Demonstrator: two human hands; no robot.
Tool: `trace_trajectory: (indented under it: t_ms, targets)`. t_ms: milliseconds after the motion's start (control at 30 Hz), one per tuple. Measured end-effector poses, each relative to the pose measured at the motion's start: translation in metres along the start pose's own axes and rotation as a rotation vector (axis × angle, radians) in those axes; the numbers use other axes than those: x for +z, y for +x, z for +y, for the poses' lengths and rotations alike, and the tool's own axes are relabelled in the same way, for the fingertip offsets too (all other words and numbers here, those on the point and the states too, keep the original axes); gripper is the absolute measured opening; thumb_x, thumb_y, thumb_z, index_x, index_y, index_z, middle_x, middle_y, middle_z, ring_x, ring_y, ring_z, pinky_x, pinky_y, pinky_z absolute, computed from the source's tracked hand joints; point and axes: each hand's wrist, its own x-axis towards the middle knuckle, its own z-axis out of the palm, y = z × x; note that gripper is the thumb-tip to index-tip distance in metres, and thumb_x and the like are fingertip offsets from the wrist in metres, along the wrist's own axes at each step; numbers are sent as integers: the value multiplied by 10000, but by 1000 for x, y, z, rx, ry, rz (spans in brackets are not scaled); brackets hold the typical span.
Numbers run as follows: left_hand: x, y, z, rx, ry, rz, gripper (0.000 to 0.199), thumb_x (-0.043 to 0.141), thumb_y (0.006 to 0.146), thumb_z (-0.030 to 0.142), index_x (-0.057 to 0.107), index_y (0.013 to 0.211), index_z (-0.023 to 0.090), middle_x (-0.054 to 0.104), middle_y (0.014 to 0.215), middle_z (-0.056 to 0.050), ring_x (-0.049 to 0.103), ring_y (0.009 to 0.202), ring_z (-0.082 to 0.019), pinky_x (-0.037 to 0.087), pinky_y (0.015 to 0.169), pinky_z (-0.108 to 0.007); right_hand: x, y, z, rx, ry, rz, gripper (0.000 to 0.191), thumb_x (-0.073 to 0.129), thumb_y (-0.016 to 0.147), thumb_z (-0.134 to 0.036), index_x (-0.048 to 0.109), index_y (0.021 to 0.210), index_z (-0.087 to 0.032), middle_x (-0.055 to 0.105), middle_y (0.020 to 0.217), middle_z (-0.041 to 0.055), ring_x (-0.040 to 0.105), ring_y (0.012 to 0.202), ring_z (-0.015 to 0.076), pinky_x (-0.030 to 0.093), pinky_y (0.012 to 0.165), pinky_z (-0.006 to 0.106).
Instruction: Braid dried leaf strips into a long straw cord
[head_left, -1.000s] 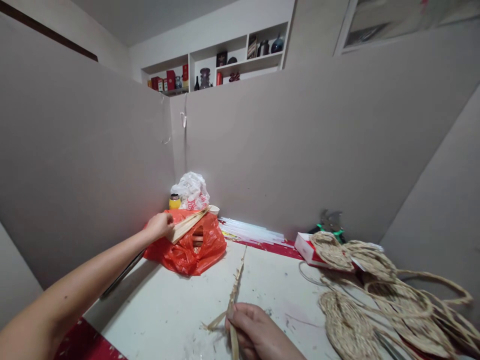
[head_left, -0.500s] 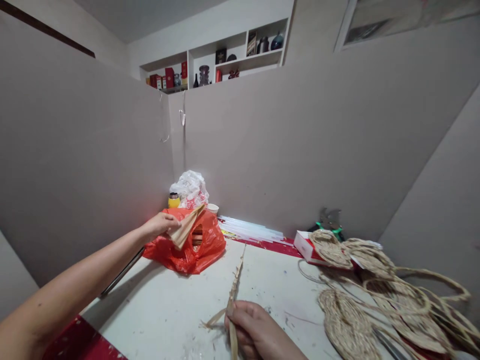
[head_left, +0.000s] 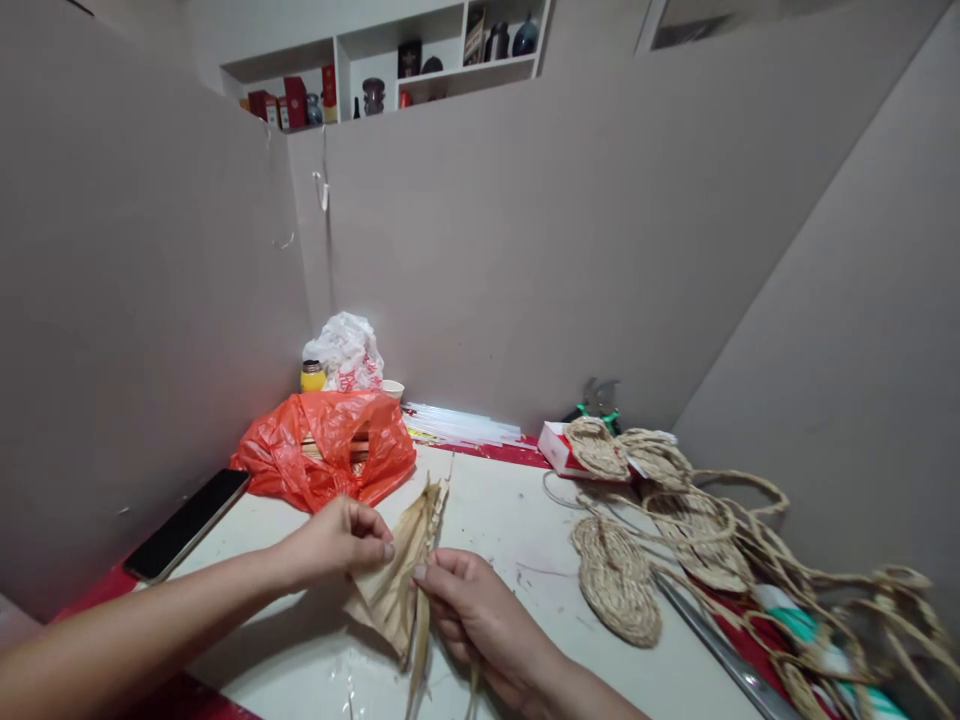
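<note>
The left hand (head_left: pixel 337 545) pinches the papery, likely light husk (head_left: pixel 394 575) by its edge; the right (head_left: pixel 480 610) grips a pliable braid (head_left: pixel 436 515).

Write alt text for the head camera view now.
Two bare hands, left and right, hold a dried, husk-like sheet and a narrow plaited strip above a white board, between a red plastic bag and coiled, woven cord pieces.

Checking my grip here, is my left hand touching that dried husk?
Touching. The head view shows the left hand at the husk's upper left edge, its thumb tip lying on the husk with no gap.
</note>
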Motion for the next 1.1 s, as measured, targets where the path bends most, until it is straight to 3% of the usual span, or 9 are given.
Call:
trace_trajectory:
  t_ms: [267,467,533,600,700,800,900,1000,1100]
  targets:
    - [35,-22,0,297,416,88,210,480,814,246,649,773,128,571,660,-6,465,602,-104,346,575,-205,0,1,3,-3,-8,33,427,662,717,-518,414,614,-186,277,406,-128,133,330,11,73,314,172]
    - [33,-37,2,421,553,18,207,555,801,322,646,839,139,538,684,-10,461,618,-113,352,594,-222,0,-2,1,27,23,23,447,690,679,-475,357,567,-199,249,400,-132,113,335,10,54,324,177]
    - [26,-33,0,399,418,66,275,498,852,370,650,820,143,543,687,-16,487,647,-120,371,627,-228,1,-3,-1,28,48,15,440,706,663,-443,349,575,-201,242,408,-135,107,344,8,50,331,173]
    - [20,-25,-5,324,183,196,310,494,857,424,638,859,150,561,746,-22,512,692,-128,391,650,-232,1,-4,-1,14,70,0,429,716,657,-414,350,587,-202,234,415,-137,101,352,8,43,338,169]
    - [17,-12,-13,91,-243,302,449,618,765,483,548,1098,190,582,926,-41,552,772,-138,423,677,-243,-1,-3,-1,-25,109,-21,379,706,686,-389,387,627,-194,228,434,-138,89,370,9,43,346,161]
    - [24,-6,-16,-141,-537,111,523,656,726,497,514,1124,189,596,890,-48,576,723,-132,435,684,-264,-4,-1,-2,-54,123,-52,300,688,723,-375,472,705,-169,237,452,-135,78,388,11,52,351,154]
    - [37,-6,-10,-213,-684,-127,389,655,726,418,565,998,155,617,834,-57,601,722,-161,452,713,-302,-4,-2,-4,-46,110,-77,289,683,740,-380,500,730,-155,230,452,-135,78,391,12,58,351,152]
    - [44,-6,-1,-218,-782,-159,354,670,653,245,563,981,167,637,829,-44,617,748,-179,463,735,-317,-4,-3,-7,-41,121,-82,300,687,743,-389,492,734,-161,212,458,-137,76,395,12,56,356,149]
    - [46,-3,-1,-239,-877,-207,353,630,628,203,559,973,173,644,808,-38,623,757,-186,468,757,-329,-5,-3,-9,-41,153,-87,282,694,740,-366,500,755,-161,201,471,-136,69,403,12,52,362,149]
